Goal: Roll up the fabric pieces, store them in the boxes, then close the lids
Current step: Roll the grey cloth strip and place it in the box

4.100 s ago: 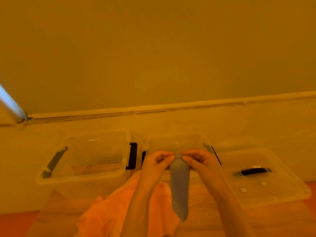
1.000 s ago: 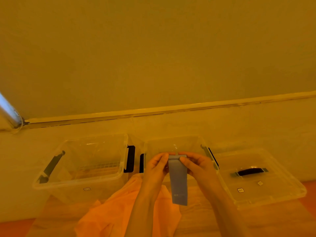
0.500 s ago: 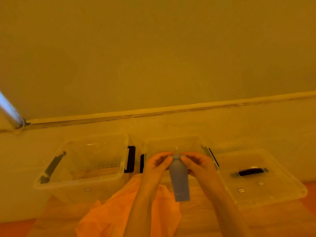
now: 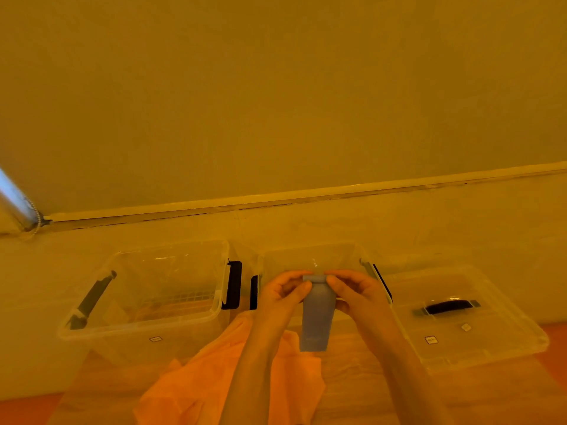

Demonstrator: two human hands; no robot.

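A narrow grey fabric strip (image 4: 316, 317) hangs down in front of me. Its top end is rolled between the fingers of my left hand (image 4: 283, 294) and my right hand (image 4: 352, 294), which both pinch it. I hold it just in front of a clear open box (image 4: 310, 256) in the middle. An orange fabric piece (image 4: 214, 384) lies crumpled on the table below my left forearm. A second clear open box (image 4: 141, 329) stands to the left.
A clear lid with a dark handle (image 4: 446, 306) lies flat to the right of the middle box. Black latches (image 4: 233, 285) sit between the two boxes. A wall with a ledge runs behind them. A metal tube (image 4: 15, 200) slants at far left.
The hanging part of the grey strip has grown shorter as its top end was rolled between my fingers. My hands stay in the same place.
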